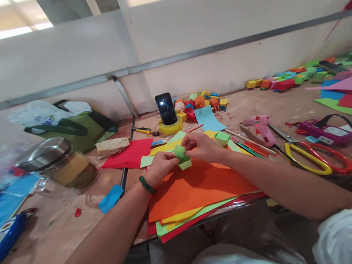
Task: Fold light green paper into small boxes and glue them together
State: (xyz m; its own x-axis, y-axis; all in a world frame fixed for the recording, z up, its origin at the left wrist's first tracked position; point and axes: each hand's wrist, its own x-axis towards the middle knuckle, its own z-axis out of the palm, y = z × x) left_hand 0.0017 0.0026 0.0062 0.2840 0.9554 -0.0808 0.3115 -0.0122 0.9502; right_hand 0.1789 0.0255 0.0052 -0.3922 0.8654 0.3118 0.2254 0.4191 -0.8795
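A small light-green folded paper box is held up between both hands, above a stack of coloured paper with an orange sheet on top. My left hand pinches the box from the left side. From the right, my right hand has its fingertips closed on the upper part of the same piece. Just beyond my right wrist sits another green paper box. Yellow, green and red sheets stick out below the orange one.
A pink glue gun and large scissors lie at right, beside a purple device. A phone leans on a tape roll. Small paper boxes pile up behind. A glass jar stands left, near a green bag.
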